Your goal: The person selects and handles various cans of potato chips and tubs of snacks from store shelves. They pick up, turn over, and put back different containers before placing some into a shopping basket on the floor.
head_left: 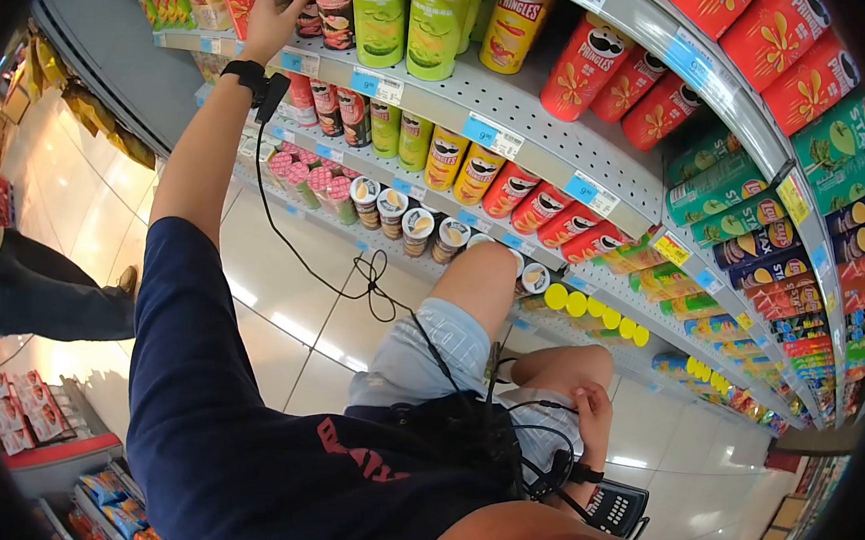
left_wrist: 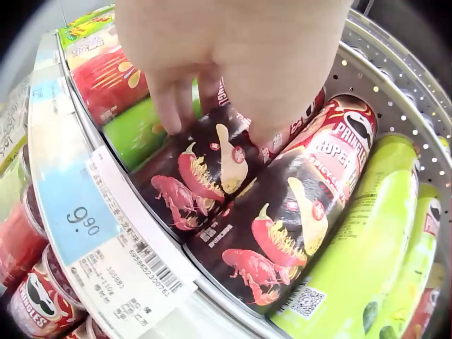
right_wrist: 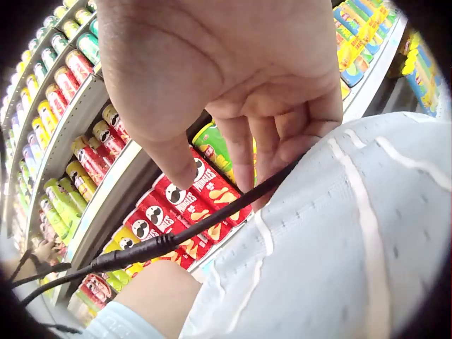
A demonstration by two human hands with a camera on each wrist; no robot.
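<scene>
In the left wrist view, my left hand reaches over a dark Pringles can with lobster and chili pictures. Its fingers lie along one side and the thumb along the other, gripping the can's upper part. A matching dark can leans right beside it on the shelf. The head view has this arm stretched toward the upper left, the hand at the dark cans. My right hand rests by my knee with loosely curled fingers. A black cable crosses in front of its fingertips.
Green cans, a yellow can and red cans share the curved metal shelf. Lower shelves hold more cans and round tubs. A loose cable hangs from my left wrist. Another person's leg stands at left.
</scene>
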